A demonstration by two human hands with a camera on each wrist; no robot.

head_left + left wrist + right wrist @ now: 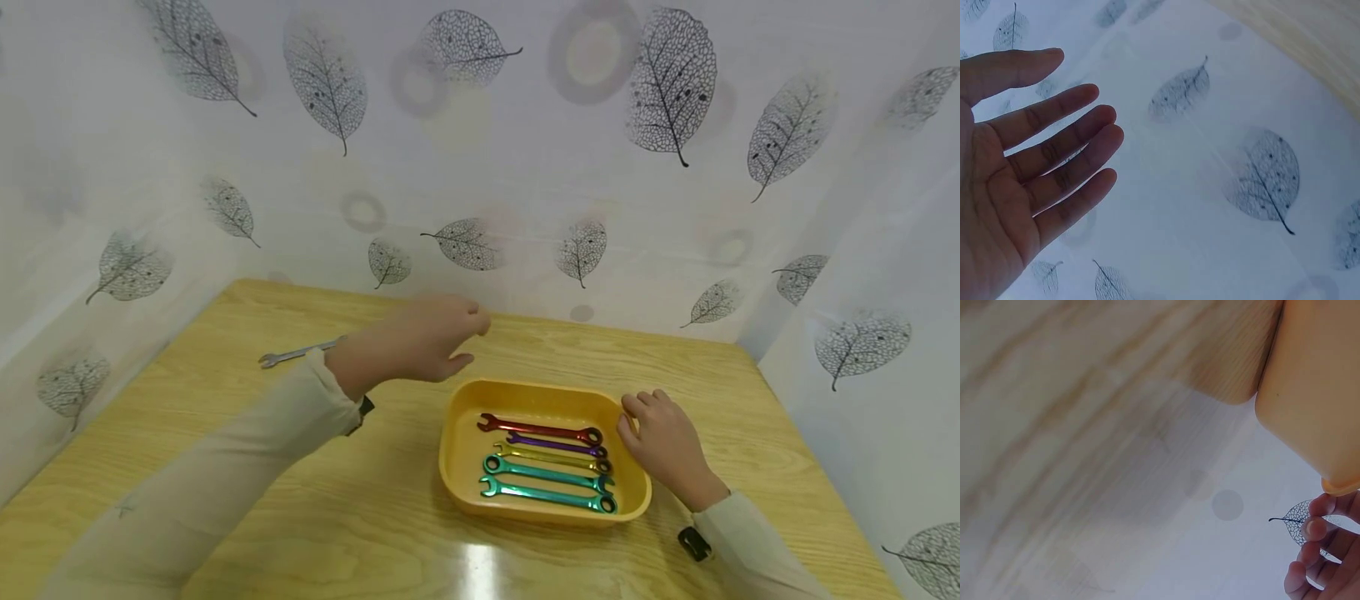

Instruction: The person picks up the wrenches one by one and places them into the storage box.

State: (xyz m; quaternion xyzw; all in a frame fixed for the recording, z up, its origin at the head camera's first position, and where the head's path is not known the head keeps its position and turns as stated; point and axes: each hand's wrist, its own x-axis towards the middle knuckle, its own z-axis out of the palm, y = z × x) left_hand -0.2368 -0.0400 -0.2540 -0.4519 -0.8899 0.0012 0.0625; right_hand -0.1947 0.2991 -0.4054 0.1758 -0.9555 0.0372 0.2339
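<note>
My left hand [420, 337] hovers over the table, left of and behind a yellow plastic basin [547, 521]. Its fingers are spread and hold nothing, as the left wrist view shows with the palm [997, 200]. At the basin's right rear corner, my right hand [667, 446] grips the rim, thumb on the inner side. The right wrist view has its curled fingers [1319, 550] against that rim. Several ratchet combination wrenches lie side by side in the basin: a red one [540, 429], a purple one [555, 446], a gold one [551, 457] and teal-green ones [543, 493].
A silver wrench [296, 353] lies on the wooden table [337, 517] at the left, partly hidden behind my left forearm. White cloth [510, 167] with a leaf print walls in the table's back and sides. Each wrist bears a dark strap fitting [693, 543].
</note>
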